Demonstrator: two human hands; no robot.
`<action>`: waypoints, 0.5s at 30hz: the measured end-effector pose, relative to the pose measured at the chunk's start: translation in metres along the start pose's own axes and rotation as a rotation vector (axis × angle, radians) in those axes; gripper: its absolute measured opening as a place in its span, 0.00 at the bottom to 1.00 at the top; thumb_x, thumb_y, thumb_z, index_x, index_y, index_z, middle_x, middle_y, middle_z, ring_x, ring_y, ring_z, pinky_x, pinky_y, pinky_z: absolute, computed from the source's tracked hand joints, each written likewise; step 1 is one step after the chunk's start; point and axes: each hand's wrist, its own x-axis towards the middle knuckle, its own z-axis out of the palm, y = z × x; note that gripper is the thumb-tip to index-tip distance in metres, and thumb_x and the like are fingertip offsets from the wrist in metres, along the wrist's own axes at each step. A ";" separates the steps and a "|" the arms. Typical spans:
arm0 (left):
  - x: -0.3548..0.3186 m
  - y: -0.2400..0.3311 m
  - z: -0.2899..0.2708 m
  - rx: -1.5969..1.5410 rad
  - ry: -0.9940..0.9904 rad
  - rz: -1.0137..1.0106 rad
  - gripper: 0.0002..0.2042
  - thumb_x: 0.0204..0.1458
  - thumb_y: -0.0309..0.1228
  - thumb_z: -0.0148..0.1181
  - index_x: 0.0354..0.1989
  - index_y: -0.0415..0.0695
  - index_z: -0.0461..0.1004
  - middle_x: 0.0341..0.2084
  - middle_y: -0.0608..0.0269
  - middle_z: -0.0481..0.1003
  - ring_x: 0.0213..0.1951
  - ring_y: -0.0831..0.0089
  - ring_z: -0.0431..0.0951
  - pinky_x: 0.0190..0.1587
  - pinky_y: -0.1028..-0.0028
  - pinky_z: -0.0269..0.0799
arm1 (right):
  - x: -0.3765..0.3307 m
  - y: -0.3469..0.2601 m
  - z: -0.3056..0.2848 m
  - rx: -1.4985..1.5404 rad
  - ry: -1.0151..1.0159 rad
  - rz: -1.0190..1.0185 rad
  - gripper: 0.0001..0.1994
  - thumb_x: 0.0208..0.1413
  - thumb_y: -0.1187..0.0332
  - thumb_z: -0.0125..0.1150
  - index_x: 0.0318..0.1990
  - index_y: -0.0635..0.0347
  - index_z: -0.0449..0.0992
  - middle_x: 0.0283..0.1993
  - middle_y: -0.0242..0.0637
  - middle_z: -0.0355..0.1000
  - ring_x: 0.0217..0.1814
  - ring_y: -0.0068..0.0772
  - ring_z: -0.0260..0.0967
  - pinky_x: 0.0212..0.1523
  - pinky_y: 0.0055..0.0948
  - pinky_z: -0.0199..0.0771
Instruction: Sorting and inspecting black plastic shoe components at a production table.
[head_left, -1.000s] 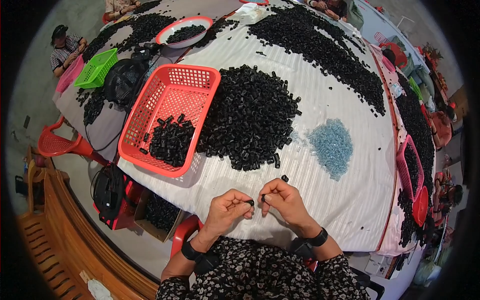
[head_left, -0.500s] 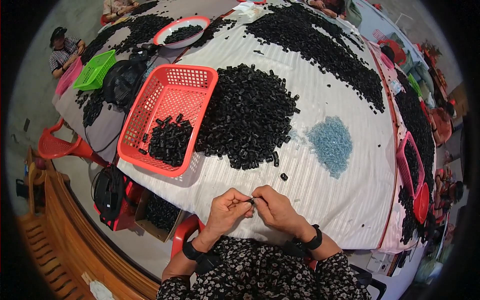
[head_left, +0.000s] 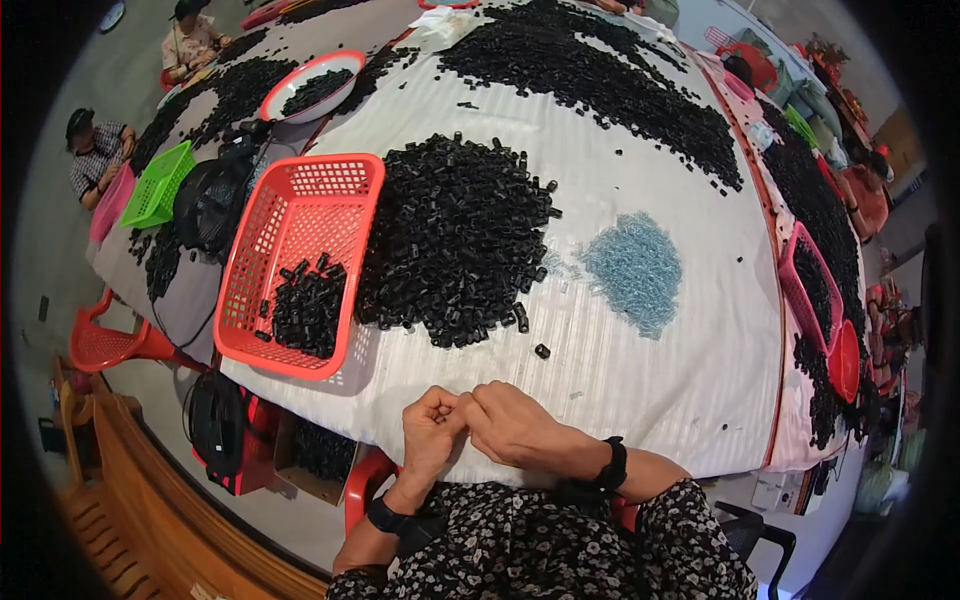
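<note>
Looking down from my head, I see both my hands meeting over the near side of the white-covered table (head_left: 690,400). My left hand (head_left: 430,440) has its fingers curled in and pinched, and my right hand (head_left: 508,428) bends over it, fingers drawn together; the two touch, and what sits between the tips is hidden, so I cannot tell what they grip. Keeping them low and close to my body seems to suit fine, steady fingerwork. Just beyond lies the big heap of black pieces (head_left: 455,245), and to its right the smaller heap of pale bluish pieces (head_left: 637,275), with a few strays between; I take it they are parted so the kinds don't mix, both within reach. Nearest my right hand, on the cloth, are one loose black piece (head_left: 542,351) and a small clear sliver (head_left: 575,395). As for containers, the red basket (head_left: 270,363) stands right beside the big heap, probably to be handy on my left, with black pieces gathered toward its near end. Farther off, a red-rimmed white basin (head_left: 335,66) holds black pieces, as does the pink basket (head_left: 797,290) at the right; the cardboard box (head_left: 318,488) below the table's left edge has dark pieces inside too.
</note>
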 end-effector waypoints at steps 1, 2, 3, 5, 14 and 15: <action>0.000 0.002 0.001 -0.049 0.003 -0.006 0.03 0.51 0.18 0.57 0.28 0.36 0.69 0.22 0.63 0.74 0.23 0.83 0.72 0.26 0.83 0.68 | 0.001 0.000 -0.002 0.038 0.005 0.027 0.10 0.45 0.77 0.55 0.37 0.67 0.66 0.29 0.43 0.61 0.32 0.40 0.63 0.31 0.34 0.67; 0.001 0.003 0.001 -0.119 -0.018 -0.019 0.03 0.52 0.18 0.55 0.29 0.35 0.68 0.22 0.61 0.74 0.24 0.81 0.73 0.27 0.81 0.69 | 0.000 0.003 -0.002 0.035 0.010 0.033 0.10 0.45 0.77 0.55 0.37 0.67 0.66 0.29 0.43 0.61 0.32 0.40 0.63 0.31 0.34 0.67; 0.001 0.002 0.002 -0.117 -0.024 -0.021 0.03 0.52 0.18 0.55 0.29 0.35 0.68 0.22 0.61 0.74 0.24 0.81 0.73 0.27 0.81 0.69 | -0.001 0.008 -0.002 0.177 0.003 0.062 0.10 0.47 0.77 0.55 0.38 0.67 0.66 0.30 0.43 0.62 0.33 0.40 0.64 0.32 0.34 0.68; 0.001 -0.003 0.001 -0.162 -0.079 -0.022 0.01 0.53 0.18 0.54 0.31 0.34 0.68 0.24 0.59 0.75 0.25 0.78 0.74 0.30 0.80 0.72 | -0.005 0.014 -0.001 0.330 -0.003 0.084 0.10 0.48 0.76 0.54 0.40 0.66 0.66 0.30 0.43 0.62 0.34 0.40 0.65 0.32 0.34 0.69; 0.002 -0.007 0.000 -0.102 -0.106 -0.051 0.05 0.55 0.21 0.52 0.37 0.33 0.69 0.30 0.55 0.76 0.30 0.77 0.76 0.36 0.77 0.75 | -0.009 0.022 -0.011 0.720 -0.062 0.411 0.06 0.58 0.73 0.46 0.41 0.65 0.65 0.37 0.45 0.65 0.37 0.42 0.69 0.38 0.33 0.70; 0.003 -0.007 0.001 -0.102 -0.099 -0.051 0.05 0.55 0.21 0.52 0.37 0.33 0.69 0.30 0.55 0.76 0.30 0.77 0.76 0.36 0.77 0.75 | -0.009 0.024 -0.013 0.685 -0.050 0.376 0.06 0.58 0.73 0.45 0.41 0.65 0.66 0.37 0.45 0.65 0.37 0.41 0.70 0.38 0.33 0.70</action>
